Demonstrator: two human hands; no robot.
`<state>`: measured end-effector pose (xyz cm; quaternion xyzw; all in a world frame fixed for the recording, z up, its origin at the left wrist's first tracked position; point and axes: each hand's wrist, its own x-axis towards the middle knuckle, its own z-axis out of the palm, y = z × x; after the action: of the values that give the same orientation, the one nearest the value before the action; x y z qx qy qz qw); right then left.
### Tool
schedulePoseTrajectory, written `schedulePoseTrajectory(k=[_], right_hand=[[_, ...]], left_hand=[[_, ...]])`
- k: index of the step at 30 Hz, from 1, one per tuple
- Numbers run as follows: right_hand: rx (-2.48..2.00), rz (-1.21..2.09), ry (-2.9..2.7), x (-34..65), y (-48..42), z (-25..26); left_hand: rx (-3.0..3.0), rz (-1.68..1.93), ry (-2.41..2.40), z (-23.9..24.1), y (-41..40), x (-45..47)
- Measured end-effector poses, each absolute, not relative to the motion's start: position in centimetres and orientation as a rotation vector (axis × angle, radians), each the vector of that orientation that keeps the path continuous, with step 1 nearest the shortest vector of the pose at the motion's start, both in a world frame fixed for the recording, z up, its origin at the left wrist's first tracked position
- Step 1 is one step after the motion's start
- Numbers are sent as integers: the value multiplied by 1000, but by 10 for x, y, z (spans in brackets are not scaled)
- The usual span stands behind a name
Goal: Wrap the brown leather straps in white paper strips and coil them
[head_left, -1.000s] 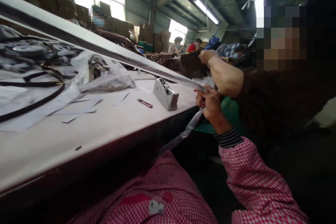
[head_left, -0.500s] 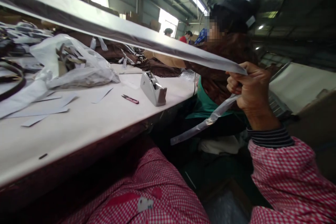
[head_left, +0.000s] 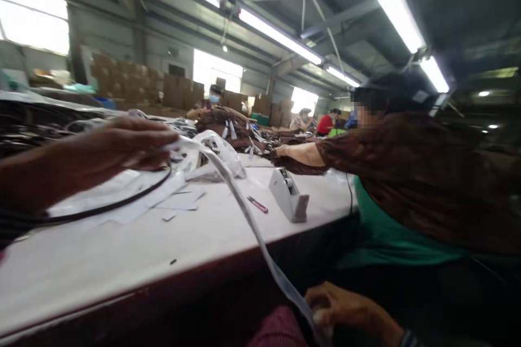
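A long, narrow strip of whitish, see-through plastic (head_left: 245, 207) runs slantwise across the view between my hands. Its upper end disappears into the fingertips of my left hand (head_left: 116, 143), raised over the table at the left with the fingers pressed together. Low down, beyond the table's front edge, my right hand (head_left: 352, 309) is closed around the strip's lower part. Behind the strip, on the white tabletop (head_left: 134, 257), lie pink-handled thread snips (head_left: 258, 204). A grey tape dispenser (head_left: 288, 195) stands to the right of them.
A clear plastic bag (head_left: 222, 154) and paper pieces (head_left: 183, 200) lie beyond the strip. A dark curved band (head_left: 134, 198) is under my left arm. A co-worker in brown (head_left: 431, 173) sits close on the right, one arm over dark brown goods (head_left: 301, 165).
My view has swung left and up. The strip, earlier stretched high across the view, now slopes down to the right. My right hand has dropped low, and my left hand has come into view.
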<state>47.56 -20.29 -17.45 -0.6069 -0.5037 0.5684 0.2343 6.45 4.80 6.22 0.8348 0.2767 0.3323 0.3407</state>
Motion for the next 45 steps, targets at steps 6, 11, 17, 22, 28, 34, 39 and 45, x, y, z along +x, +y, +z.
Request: schedulePoseTrajectory(k=[6,11,17,22,28,34,39,45], right_hand=[[-1163,1356,-1551,392,-142,-109],[-954,1473,-1307,348,-113,-93],[-1131,1372,-1247,341,-112,-94],[-1152,1253,-1271,333,-99,-77],[-1190,1070,-1356,329,-81,-61],[-1284,865,-1465,354,-87,-52],[-1292,822,-1563,356,-84,-40],[-1314,930,-1743,365,-81,-21]], left_hand=[[2092,233,373,79,15,104],[2322,-82,477,79,12,114],[2471,-108,653,65,14,104],[2522,19,656,48,10,114],[2333,110,617,21,15,115],[1991,164,556,1,43,89],[1813,115,431,-9,38,89],[1677,30,465,-29,32,92]])
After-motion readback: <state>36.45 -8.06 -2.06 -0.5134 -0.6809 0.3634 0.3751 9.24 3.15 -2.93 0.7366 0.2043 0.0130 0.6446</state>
